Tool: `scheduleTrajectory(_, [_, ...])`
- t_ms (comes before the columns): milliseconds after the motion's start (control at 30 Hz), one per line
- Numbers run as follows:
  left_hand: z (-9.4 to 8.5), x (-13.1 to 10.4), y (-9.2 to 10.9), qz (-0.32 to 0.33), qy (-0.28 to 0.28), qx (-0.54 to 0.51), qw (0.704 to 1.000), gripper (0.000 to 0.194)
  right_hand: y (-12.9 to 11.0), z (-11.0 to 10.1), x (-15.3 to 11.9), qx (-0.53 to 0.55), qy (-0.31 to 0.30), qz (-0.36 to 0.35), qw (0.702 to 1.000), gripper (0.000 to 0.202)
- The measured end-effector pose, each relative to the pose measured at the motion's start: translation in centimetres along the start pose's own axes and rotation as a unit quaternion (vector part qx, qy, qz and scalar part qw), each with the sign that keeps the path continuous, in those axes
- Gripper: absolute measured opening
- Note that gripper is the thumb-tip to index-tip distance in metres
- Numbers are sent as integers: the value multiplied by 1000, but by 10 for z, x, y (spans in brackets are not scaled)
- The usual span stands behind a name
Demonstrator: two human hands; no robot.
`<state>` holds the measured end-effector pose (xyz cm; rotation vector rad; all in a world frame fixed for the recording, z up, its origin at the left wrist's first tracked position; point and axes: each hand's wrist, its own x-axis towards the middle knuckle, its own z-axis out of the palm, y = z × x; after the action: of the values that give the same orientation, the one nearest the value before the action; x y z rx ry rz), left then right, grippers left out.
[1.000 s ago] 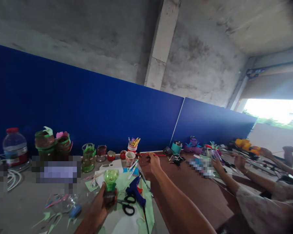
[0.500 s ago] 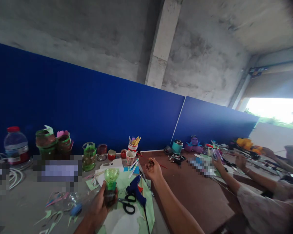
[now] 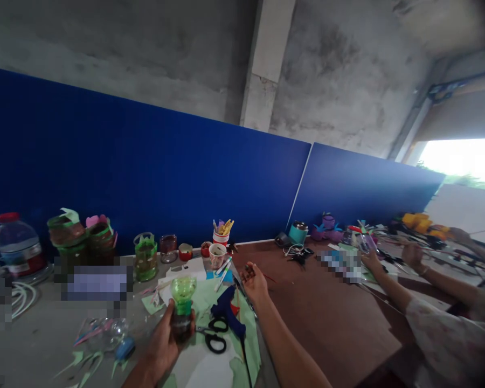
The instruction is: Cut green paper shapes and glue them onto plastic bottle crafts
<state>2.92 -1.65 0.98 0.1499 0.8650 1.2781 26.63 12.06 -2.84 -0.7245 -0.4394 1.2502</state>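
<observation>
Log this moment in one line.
left hand: holding green plastic piece | right hand: curled, red stick alongside, grip unclear | nearby: blue glue gun, black-handled scissors

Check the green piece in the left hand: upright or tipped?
Upright: the green piece has its wide, flared end on top and its narrower neck below, its dark lower end in the left hand.

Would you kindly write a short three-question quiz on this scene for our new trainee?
1. What is the left hand holding?
2. True or false: the black-handled scissors lie nearer that hand than the blue glue gun does.
3. The large bottle at the far left has a cap that is: a) white, b) red, c) green.

Key: 1. A green bottle-like piece. 2. True. 3. b.
</observation>
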Motion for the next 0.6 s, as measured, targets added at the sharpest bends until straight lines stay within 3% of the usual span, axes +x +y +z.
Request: scheduleTrajectory(600, [-2,3,0,-2,16,10,1000,28,-1,2,6,43,31,50,997,6])
